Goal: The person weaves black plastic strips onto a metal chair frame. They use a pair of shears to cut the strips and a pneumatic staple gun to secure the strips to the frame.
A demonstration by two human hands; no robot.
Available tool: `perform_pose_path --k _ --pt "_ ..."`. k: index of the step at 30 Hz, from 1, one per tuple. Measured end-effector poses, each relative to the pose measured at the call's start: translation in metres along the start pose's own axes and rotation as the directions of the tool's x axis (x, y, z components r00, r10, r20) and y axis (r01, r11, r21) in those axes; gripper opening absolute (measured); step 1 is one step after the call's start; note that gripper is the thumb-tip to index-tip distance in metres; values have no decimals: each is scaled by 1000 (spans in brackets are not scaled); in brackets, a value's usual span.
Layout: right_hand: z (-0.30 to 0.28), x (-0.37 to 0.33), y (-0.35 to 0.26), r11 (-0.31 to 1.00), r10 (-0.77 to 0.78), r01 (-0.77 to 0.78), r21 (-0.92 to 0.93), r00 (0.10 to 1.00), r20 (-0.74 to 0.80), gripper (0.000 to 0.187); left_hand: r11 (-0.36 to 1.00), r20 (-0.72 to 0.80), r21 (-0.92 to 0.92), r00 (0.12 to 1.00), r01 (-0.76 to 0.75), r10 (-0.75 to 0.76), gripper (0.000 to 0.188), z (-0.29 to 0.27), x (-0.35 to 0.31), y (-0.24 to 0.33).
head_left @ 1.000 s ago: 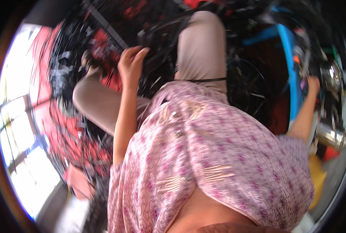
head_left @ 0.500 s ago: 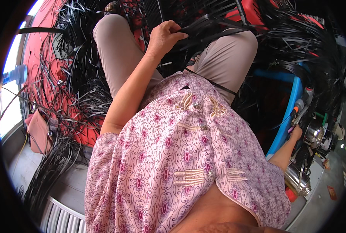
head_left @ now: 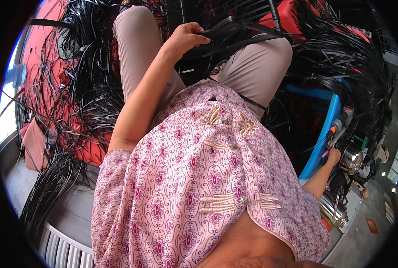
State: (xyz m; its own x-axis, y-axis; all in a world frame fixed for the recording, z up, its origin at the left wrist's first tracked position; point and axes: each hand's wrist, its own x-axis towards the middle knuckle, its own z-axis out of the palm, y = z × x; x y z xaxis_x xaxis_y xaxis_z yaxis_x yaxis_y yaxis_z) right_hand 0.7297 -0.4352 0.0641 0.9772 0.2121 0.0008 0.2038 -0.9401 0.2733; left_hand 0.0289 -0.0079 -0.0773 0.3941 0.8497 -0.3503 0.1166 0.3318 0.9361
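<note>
R hand beside blue bin: tiny, grip can't tell. L hand, up-L of bin, pinches blk strips: flat, shiny, far ends untraceable.

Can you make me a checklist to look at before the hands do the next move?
1. Left hand has a grip on the black strips: ok, pinched between thumb and fingers.
2. Right hand has a firm grip: cannot tell; a purple thing shows at its fingers, mostly hidden.
3. Hands well apart from each other: ok.
4. Loose strips on the person's left tidy: not ok, they lie in a messy heap beside the pink bag.
5. Right hand clear of the blue edge: cannot tell.
</note>
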Motion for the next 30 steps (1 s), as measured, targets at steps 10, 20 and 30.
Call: perform_pose_path --k 10,20,30 --pt "-6 -43 -24 999 22 -35 -38 954 -299 35 996 101 -84 995 7 1 18 -4 3 -3" --pt "-33 -49 -1 815 516 -156 559 636 -574 46 855 204 -484 974 187 -97 18 -19 4 -20" --pt "-173 -164 -147 -334 -256 236 913 909 -329 14 849 134 -517 990 111 -47 19 5 19 -31"
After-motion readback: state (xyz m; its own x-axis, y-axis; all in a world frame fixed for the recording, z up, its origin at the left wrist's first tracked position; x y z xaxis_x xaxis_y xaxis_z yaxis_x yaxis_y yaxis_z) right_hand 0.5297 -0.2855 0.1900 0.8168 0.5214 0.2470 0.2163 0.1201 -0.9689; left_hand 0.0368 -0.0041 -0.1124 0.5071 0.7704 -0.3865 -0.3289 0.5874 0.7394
